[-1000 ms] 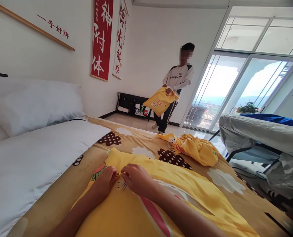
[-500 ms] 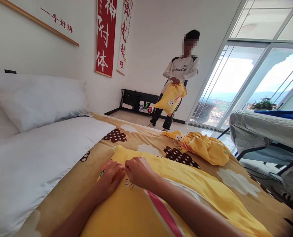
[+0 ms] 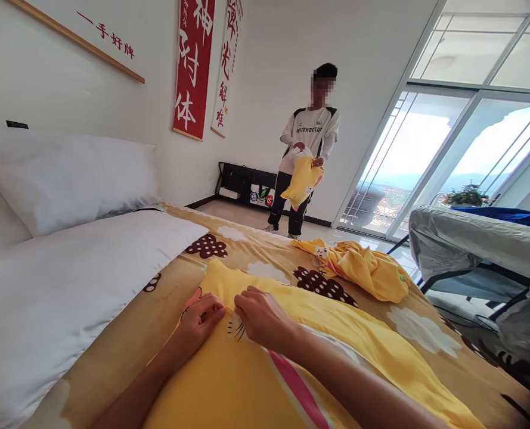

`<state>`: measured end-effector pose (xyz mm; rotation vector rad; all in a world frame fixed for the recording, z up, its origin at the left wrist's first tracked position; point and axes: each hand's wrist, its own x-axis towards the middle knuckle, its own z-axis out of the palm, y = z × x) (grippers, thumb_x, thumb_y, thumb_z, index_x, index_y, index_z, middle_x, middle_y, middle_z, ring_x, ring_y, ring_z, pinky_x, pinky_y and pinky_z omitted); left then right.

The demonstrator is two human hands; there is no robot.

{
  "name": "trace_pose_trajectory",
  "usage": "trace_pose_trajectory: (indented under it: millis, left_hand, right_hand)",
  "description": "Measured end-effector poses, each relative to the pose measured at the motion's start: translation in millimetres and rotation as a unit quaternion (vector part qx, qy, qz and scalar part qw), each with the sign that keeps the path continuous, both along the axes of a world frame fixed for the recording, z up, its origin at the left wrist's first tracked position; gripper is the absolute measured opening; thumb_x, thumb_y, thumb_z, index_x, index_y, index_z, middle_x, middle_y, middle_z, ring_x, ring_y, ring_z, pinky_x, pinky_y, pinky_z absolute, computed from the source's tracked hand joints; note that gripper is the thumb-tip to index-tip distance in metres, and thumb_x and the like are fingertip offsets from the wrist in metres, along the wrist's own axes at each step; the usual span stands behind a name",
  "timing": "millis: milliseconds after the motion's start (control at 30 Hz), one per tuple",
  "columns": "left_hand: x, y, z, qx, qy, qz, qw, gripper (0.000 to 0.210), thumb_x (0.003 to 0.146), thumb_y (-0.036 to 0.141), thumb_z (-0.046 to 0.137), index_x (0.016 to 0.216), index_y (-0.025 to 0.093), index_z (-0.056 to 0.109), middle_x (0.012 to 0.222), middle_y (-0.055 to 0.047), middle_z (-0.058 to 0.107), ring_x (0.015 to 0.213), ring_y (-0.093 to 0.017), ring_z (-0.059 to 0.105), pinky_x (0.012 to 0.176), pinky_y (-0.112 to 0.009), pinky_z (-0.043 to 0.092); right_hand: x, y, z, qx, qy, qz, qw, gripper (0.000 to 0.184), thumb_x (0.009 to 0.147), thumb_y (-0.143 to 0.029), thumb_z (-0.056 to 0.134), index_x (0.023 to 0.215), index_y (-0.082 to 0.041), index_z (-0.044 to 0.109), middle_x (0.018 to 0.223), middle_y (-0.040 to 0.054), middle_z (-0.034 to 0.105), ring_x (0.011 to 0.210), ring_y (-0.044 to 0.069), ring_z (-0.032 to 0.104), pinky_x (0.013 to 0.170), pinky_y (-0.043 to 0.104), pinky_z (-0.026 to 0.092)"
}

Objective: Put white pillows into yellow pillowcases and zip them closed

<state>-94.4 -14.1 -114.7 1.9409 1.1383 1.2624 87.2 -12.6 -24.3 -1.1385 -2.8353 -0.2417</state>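
A yellow pillowcase [image 3: 202,381] with a printed rabbit face and a pink-striped ear lies on the bed right in front of me, looking plump as if a pillow is inside. My left hand [image 3: 202,316] rests on its far left part, thumb and fingers pinching the cloth. Just to the right, my right hand [image 3: 260,313] is closed on the same cloth beside the printed whiskers. A small gap separates the two hands. What lies under my fingers is hidden.
Past the pillowcase, a crumpled yellow cloth [image 3: 367,271] lies on the patterned bedspread [image 3: 108,357]. White bedding [image 3: 81,286] and a white pillow [image 3: 90,179] are at left. A person [image 3: 312,131] stands beyond the bed, holding a yellow case [image 3: 304,182]. A plastic-covered table [image 3: 479,235] stands at right.
My hands have moved slightly apart, the right one shifting a little to the right. The other person has spread their hands on the yellow case, and white stuff shows at its top.
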Motion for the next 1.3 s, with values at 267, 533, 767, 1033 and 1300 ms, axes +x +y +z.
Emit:
trace_pose_trajectory:
  millis: [267, 533, 767, 1033, 1300]
  left_hand:
    - [-2.2, 1.0, -0.5, 0.008, -0.023, -0.01, 1.0, 0.036, 0.092, 0.047, 0.045, 0.073, 0.018, 0.055, 0.075, -0.001, 0.052, 0.074, -0.014, 0.047, 0.064, -0.023, 0.04]
    - [-7.0, 2.8, 0.0, 0.028, -0.014, 0.001, 1.0, 0.037, 0.091, 0.047, 0.046, 0.071, 0.018, 0.057, 0.072, -0.001, 0.054, 0.072, -0.014, 0.047, 0.067, -0.025, 0.04]
    - [-16.0, 8.3, -4.2, -0.003, -0.064, -0.024, 0.998, 0.038, 0.088, 0.052, 0.049, 0.074, 0.018, 0.058, 0.078, -0.001, 0.054, 0.075, -0.015, 0.049, 0.067, -0.023, 0.041]
    - [-18.5, 11.7, -2.6, -0.029, -0.015, -0.009, 0.999, 0.045, 0.081, 0.062, 0.053, 0.078, 0.018, 0.061, 0.08, -0.002, 0.059, 0.077, -0.019, 0.054, 0.067, -0.024, 0.044]
    - [5.2, 10.4, 27.9, 0.038, 0.311, 0.021, 0.949, 0.027, 0.084, 0.041, 0.048, 0.078, 0.021, 0.065, 0.087, -0.006, 0.066, 0.081, -0.024, 0.06, 0.074, -0.032, 0.044]
  right_hand:
    - [21.9, -12.0, 8.2, -0.084, 0.094, -0.099, 0.987, 0.018, 0.087, -0.017, 0.045, 0.073, -0.017, 0.057, 0.071, 0.0019, 0.059, 0.066, 0.012, 0.047, 0.06, 0.025, 0.027]
    - [63.4, -25.8, 23.1, -0.178, 0.198, -0.221, 0.938, 0.018, 0.076, -0.012, 0.051, 0.06, -0.019, 0.05, 0.057, -0.0037, 0.049, 0.057, 0.01, 0.039, 0.053, 0.023, 0.026]
    - [118.8, -41.4, 32.1, -0.261, 0.242, -0.243, 0.902, 0.015, 0.073, -0.012, 0.051, 0.059, -0.019, 0.051, 0.055, -0.0049, 0.048, 0.054, 0.009, 0.04, 0.051, 0.02, 0.03]
    - [207.2, -70.9, 22.7, -0.162, 0.267, -0.272, 0.91, 0.014, 0.076, -0.015, 0.054, 0.063, -0.017, 0.057, 0.058, -0.0047, 0.048, 0.058, 0.009, 0.039, 0.055, 0.021, 0.029]
    - [244.3, -85.5, 1.4, -0.098, 0.275, -0.264, 0.919, 0.016, 0.08, -0.019, 0.053, 0.066, -0.017, 0.06, 0.06, -0.0037, 0.052, 0.059, 0.01, 0.04, 0.055, 0.022, 0.028]
